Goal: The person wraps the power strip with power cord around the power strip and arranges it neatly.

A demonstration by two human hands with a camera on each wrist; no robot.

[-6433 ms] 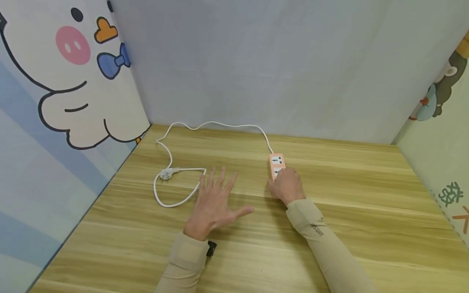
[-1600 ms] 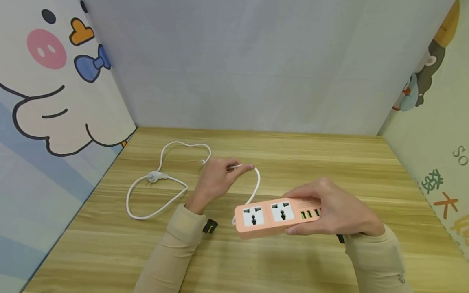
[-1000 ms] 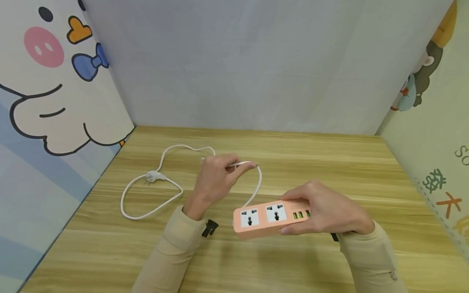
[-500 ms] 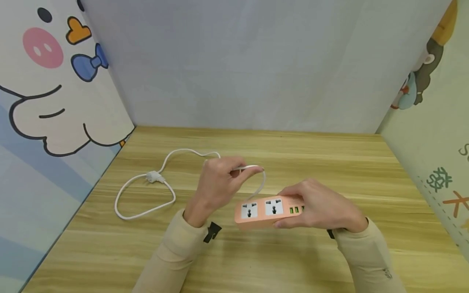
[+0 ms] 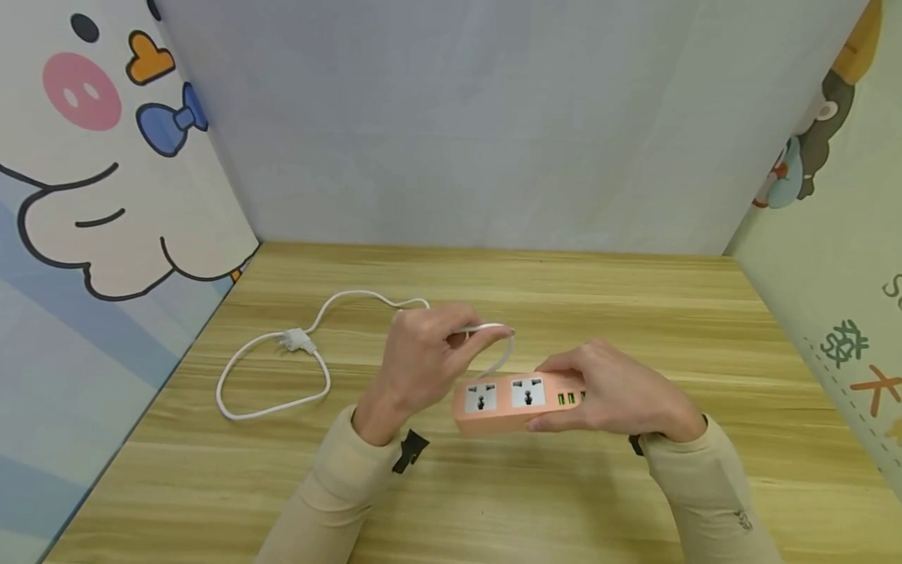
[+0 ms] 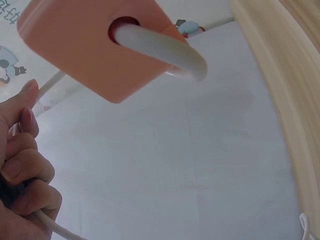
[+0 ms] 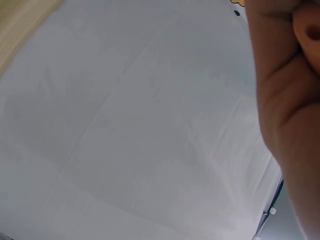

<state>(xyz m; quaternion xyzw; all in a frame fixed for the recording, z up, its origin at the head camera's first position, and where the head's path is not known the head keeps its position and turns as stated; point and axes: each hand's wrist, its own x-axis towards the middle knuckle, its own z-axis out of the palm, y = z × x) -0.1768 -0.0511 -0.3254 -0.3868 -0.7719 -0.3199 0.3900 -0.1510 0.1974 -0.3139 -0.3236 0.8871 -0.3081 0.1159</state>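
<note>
My right hand (image 5: 623,392) grips the right end of a peach-coloured power strip (image 5: 503,401), thumb along the near side and fingers over the far side. Two white sockets and green USB ports face up. Left of it, my left hand (image 5: 426,360) pinches the white cord (image 5: 502,362) between thumb and forefinger, the other fingers curled round it. In the left wrist view the cord bends out of a hole in the end of the power strip (image 6: 95,45), beside my left hand (image 6: 27,165). In the right wrist view, my right hand (image 7: 285,85) fills the right edge.
The white plug (image 5: 297,340) and a loop of cord lie on the wooden table (image 5: 564,501) at the left. A plain grey backdrop (image 5: 479,133) stands behind the table. Cartoon-printed panels (image 5: 141,235) flank both sides.
Earlier the power strip lay on the table under my right hand; now it is held up and turned sideways. My left hand has taken the cord, drawing its far part nearer.
</note>
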